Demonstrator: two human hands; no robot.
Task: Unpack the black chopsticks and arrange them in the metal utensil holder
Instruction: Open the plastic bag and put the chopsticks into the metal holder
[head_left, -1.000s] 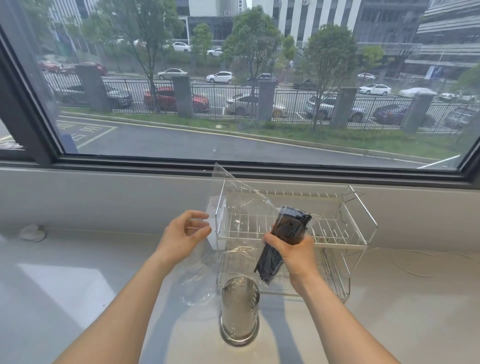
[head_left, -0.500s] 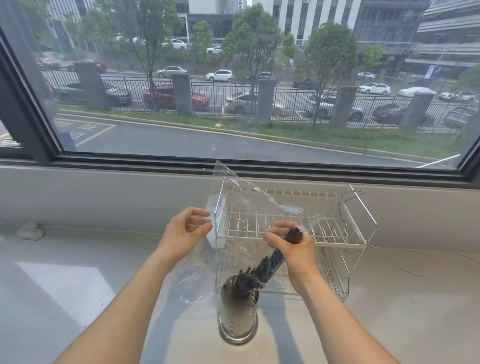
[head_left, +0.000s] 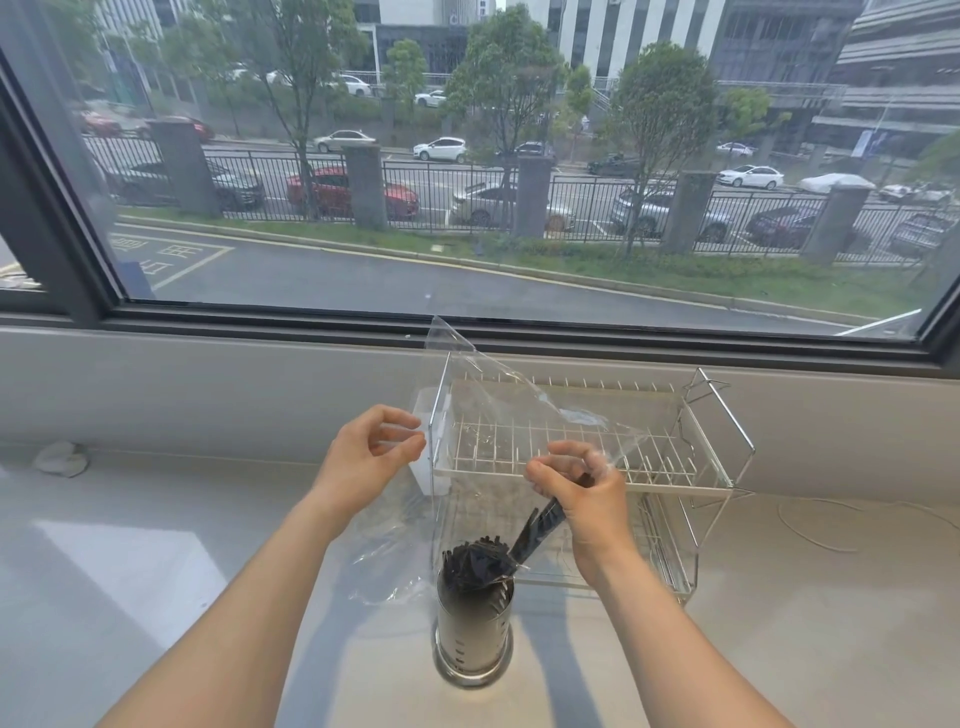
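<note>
A round metal utensil holder (head_left: 474, 631) stands on the counter near me. Several black chopsticks (head_left: 475, 561) stick out of its top, fanned and leaning. My right hand (head_left: 584, 499) is just above and to the right of the holder, closed on the upper ends of a few chopsticks (head_left: 540, 525) that slant down into it. A clear plastic bag (head_left: 498, 410) hangs between my hands, draped down past the holder's left side. My left hand (head_left: 366, 457) is raised to the left, its fingers curled at the bag's edge; whether it pinches the film is unclear.
A two-tier wire dish rack (head_left: 691, 467) stands right behind the holder, against the low wall under the window. A crumpled white scrap (head_left: 60, 458) lies at the far left of the counter. A thin white cord (head_left: 831, 535) runs along the right.
My right hand has lowered the bundle of chopsticks into the holder; most now stand inside it, and only a few remain in my grip. My left hand has hardly moved.
</note>
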